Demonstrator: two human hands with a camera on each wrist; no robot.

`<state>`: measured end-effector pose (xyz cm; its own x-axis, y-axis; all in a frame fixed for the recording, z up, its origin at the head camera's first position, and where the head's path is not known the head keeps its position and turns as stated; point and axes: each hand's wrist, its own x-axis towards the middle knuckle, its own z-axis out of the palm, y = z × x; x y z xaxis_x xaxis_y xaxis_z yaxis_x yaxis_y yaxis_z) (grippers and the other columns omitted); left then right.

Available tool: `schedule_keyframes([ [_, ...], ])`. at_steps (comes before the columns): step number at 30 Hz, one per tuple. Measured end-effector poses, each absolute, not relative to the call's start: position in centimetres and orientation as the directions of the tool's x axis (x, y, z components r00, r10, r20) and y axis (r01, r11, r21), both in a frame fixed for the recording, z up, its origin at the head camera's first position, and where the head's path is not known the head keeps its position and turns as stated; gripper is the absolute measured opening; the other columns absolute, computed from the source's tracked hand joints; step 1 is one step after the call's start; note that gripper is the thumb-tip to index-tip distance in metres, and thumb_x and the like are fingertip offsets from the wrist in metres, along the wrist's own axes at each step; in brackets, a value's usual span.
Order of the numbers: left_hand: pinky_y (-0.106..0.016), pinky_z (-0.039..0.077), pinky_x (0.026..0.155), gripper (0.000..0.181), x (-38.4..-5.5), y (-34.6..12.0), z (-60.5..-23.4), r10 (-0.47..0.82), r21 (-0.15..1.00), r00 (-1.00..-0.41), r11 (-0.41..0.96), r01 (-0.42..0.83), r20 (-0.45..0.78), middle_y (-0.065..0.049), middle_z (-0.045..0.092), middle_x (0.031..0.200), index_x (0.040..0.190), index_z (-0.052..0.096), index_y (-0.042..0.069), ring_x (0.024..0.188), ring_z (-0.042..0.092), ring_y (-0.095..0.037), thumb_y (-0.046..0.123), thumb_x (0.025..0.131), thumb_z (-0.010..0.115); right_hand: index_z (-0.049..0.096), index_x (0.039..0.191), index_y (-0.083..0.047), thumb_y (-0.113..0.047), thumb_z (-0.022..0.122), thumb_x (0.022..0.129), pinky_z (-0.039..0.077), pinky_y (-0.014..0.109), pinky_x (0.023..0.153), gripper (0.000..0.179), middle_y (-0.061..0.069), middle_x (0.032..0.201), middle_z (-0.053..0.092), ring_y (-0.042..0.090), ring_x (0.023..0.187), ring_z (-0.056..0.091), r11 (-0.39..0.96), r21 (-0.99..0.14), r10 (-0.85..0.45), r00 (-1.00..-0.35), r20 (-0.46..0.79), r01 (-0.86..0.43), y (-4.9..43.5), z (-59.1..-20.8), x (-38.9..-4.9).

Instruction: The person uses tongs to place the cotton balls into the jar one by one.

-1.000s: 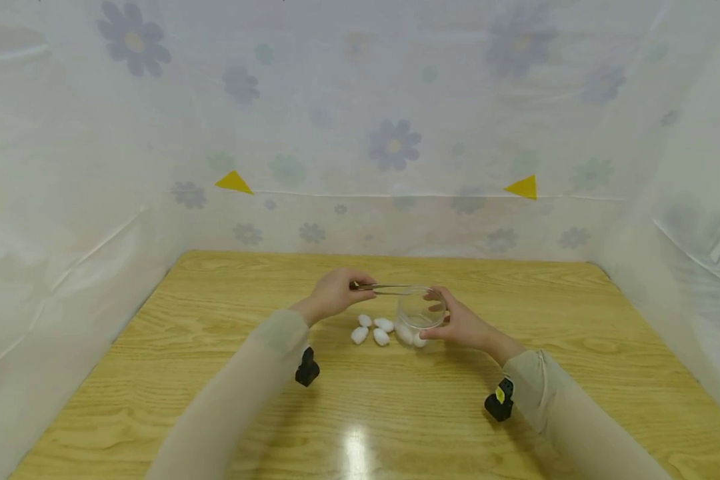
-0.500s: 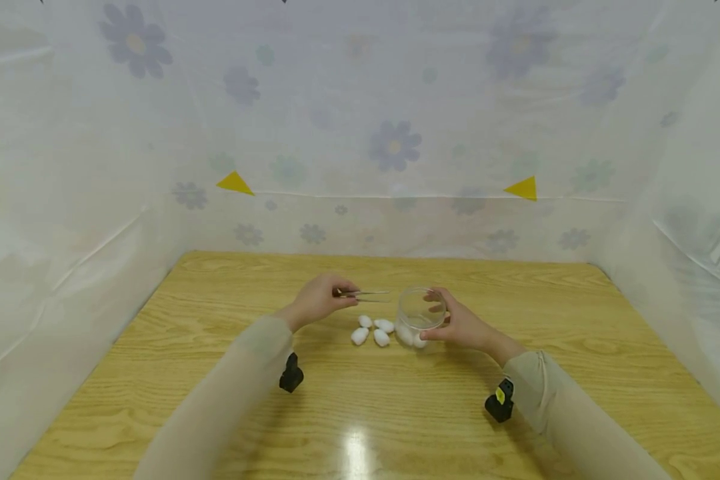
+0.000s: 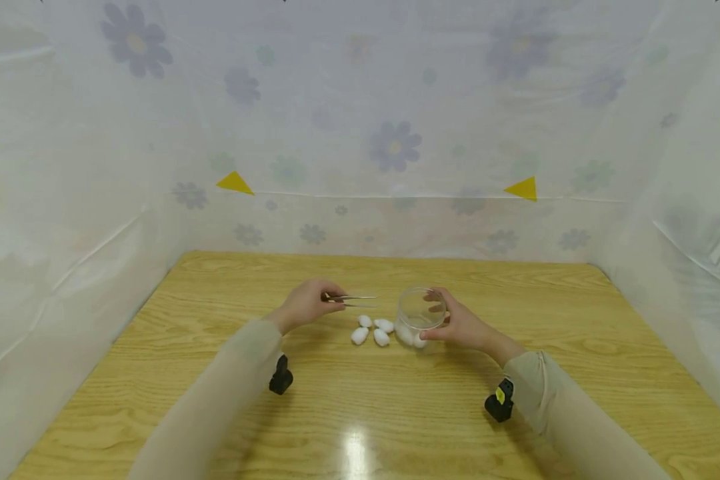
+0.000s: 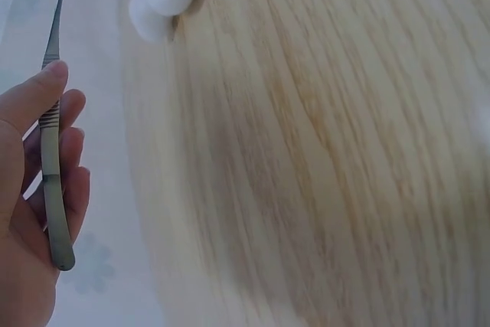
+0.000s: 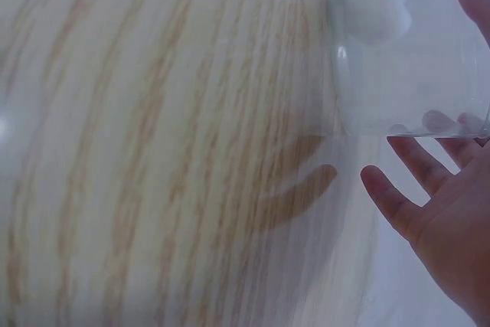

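In the head view my left hand (image 3: 306,305) holds metal tweezers (image 3: 360,297) over the table, left of the glass jar. The tips point right and stand apart, with nothing between them. The left wrist view shows thumb and fingers pinching the tweezers (image 4: 50,143) along their ridged part. My right hand (image 3: 465,328) holds the clear glass jar (image 3: 421,313) from its right side, thumb at the front, fingers behind. White cotton balls (image 5: 375,17) show through the glass near the jar's bottom. Several more cotton balls (image 3: 360,335) lie on the table just left of the jar.
The wood-grain table (image 3: 360,400) carries everything. A pale flowered sheet (image 3: 336,133) hangs behind it and along the sides, with two yellow triangles (image 3: 522,189) on the back. A black wrist camera (image 3: 281,377) sits under each forearm.
My left hand has drawn the tweezers back to the left, away from over the jar's mouth, and slightly down. My right hand and the jar have stayed in place.
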<state>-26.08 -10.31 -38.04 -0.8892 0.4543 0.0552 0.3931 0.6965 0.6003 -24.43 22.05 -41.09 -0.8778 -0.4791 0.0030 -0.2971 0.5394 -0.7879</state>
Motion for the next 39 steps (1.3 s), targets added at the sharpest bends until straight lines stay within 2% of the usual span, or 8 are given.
schedule_keyframes([
  [14,-0.026,0.044,0.060,0.018,-25.8,-11.4,-39.2,0.450,0.587,-0.893,0.720,0.369,0.009,-0.001,0.068,0.090,0.102,0.072,0.011,0.069,0.057,-0.009,0.021,0.088,0.066,0.018,0.145,-0.002,-0.033,0.075,0.080,0.042,0.052,0.095,0.092,0.022,0.144,0.032,0.042,0.126,0.040,0.534,-0.794,-0.481,-0.877,-0.003,-0.290,22.1,-41.1,-24.4],
  [22,-0.029,0.047,0.066,0.017,-25.9,-11.5,-40.0,0.472,0.525,-0.882,0.744,0.412,0.024,-0.001,0.069,0.091,0.101,0.072,0.012,0.075,0.060,-0.010,0.021,0.087,0.067,0.018,0.145,-0.002,-0.032,0.075,0.079,0.041,0.052,0.096,0.092,0.023,0.144,0.032,0.043,0.126,0.040,0.533,-0.794,-0.484,-0.875,-0.003,-0.292,22.1,-41.1,-24.4],
  [39,-0.033,0.050,0.076,0.015,-25.9,-11.0,-40.6,0.430,0.451,-0.903,0.810,0.376,-0.019,0.002,0.070,0.094,0.098,0.073,0.016,0.084,0.063,-0.012,0.024,0.087,0.067,0.019,0.145,-0.003,-0.030,0.074,0.080,0.042,0.052,0.095,0.089,0.022,0.144,0.032,0.042,0.126,0.040,0.540,-0.785,-0.485,-0.875,0.006,-0.304,22.2,-41.3,-24.6],
])
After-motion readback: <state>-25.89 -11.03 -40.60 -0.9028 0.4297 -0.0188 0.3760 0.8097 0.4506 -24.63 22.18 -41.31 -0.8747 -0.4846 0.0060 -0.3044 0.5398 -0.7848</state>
